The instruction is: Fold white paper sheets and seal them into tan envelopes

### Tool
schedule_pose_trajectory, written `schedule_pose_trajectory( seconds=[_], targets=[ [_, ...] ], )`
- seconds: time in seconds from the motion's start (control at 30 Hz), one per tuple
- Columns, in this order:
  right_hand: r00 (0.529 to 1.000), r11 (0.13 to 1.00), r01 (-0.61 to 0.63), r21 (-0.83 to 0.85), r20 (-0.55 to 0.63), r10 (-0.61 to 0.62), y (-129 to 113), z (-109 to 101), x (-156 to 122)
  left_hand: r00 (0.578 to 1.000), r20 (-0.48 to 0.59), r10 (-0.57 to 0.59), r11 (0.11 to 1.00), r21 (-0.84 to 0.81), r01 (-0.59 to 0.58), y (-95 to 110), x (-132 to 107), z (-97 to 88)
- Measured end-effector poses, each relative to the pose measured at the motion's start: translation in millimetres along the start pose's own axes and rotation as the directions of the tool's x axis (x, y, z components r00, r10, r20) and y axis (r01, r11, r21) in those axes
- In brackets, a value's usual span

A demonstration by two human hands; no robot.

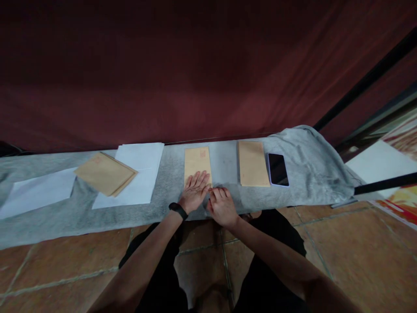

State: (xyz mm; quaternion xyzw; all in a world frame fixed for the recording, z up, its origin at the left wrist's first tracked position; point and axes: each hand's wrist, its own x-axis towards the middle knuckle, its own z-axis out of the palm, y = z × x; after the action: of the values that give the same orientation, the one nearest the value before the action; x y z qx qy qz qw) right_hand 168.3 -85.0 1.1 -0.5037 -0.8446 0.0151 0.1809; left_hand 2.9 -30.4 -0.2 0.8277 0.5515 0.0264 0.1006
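Observation:
A brown kraft envelope [196,160] with small red print at its top right lies upright on the grey cloth in front of me. My left hand [194,191], a black band on its wrist, rests flat over the lower part of this envelope with fingers stretched out. Close beside it, my right hand [223,205] has its fingers curled in at the envelope's lower right corner. Whether a bit of paper is pinched there is hidden by the fingers.
To the right lie a stack of brown envelopes [253,164] and a phone [278,169]. On the left, more envelopes [106,173] overlap white paper sheets [140,163], with another white sheet [42,191] further out. Grey cloth [224,161] covers the narrow surface; a dark red curtain [195,104] hangs behind.

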Motion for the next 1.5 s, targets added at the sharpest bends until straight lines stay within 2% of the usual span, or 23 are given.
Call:
schedule_pose_trajectory(
  seconds=[0.07,0.13,0.3,0.43,0.5,0.57,0.63,0.73,0.9,1.17,1.23,1.37,1.5],
  targets=[
    [1.0,1.0,0.01,-0.006,-0.007,-0.01,-0.2,-0.9,-0.6,0.999,-0.049,-0.016,1.0,0.008,0.016,1.3,-17.3,3.9],
    [1.0,1.0,0.019,-0.017,-0.014,-0.019,-0.3,-1.3,-0.8,0.988,-0.126,-0.089,0.996,0.009,0.091,0.1,-31.6,9.7],
    [1.0,0.999,0.008,-0.047,-0.018,-0.008,-0.8,-3.3,1.6,0.904,-0.308,-0.298,0.954,-0.069,0.291,-13.3,-48.8,21.9],
    [1.0,0.998,0.002,-0.056,-0.022,-0.003,-4.4,-4.8,4.2,0.864,-0.367,-0.344,0.939,-0.114,0.325,-12.8,-48.1,20.2],
    [0.999,0.999,-0.004,-0.045,-0.039,0.002,-7.6,-3.0,4.2,0.874,-0.378,-0.305,0.952,-0.1,0.289,-5.5,-47.6,17.4],
    [0.999,1.0,0.0,-0.011,-0.052,-0.001,-10.5,1.6,2.8,0.919,-0.34,-0.199,0.98,-0.068,0.187,2.3,-48.8,15.4],
    [0.998,0.999,0.034,0.041,-0.048,-0.032,-11.9,8.1,-0.1,0.963,-0.257,-0.078,0.997,-0.045,0.068,7.1,-51.7,14.8],
    [0.995,0.99,0.102,0.099,-0.03,-0.1,-10.2,16.8,-5.9,0.987,-0.159,0.005,1.0,-0.025,-0.009,5.8,-57.0,14.7],
    [0.994,0.989,0.113,0.092,-0.017,-0.112,-3.6,19.7,-12.3,0.992,-0.13,0.006,1.0,0.017,-0.004,-4.9,-63.7,11.5],
    [0.999,0.998,0.032,0.06,-0.014,-0.031,-6.6,22.2,-15.7,0.979,-0.183,-0.094,0.994,0.039,0.103,-11.0,-71.4,10.7],
    [0.999,0.998,0.025,0.054,-0.021,-0.024,-9.2,25.0,-15.4,0.982,-0.174,-0.068,0.997,0.026,0.074,-10.4,-65.1,8.6],
    [1.0,0.999,0.009,0.046,-0.029,-0.007,-13.3,32.3,-14.4,0.997,-0.057,0.055,0.998,-0.031,-0.057,-6.8,-35.1,3.0],
    [0.998,1.0,-0.001,0.031,-0.056,0.003,-13.1,37.9,-14.0,0.999,-0.029,0.042,0.998,-0.034,-0.043,-8.2,0.6,0.7]
  ],
)
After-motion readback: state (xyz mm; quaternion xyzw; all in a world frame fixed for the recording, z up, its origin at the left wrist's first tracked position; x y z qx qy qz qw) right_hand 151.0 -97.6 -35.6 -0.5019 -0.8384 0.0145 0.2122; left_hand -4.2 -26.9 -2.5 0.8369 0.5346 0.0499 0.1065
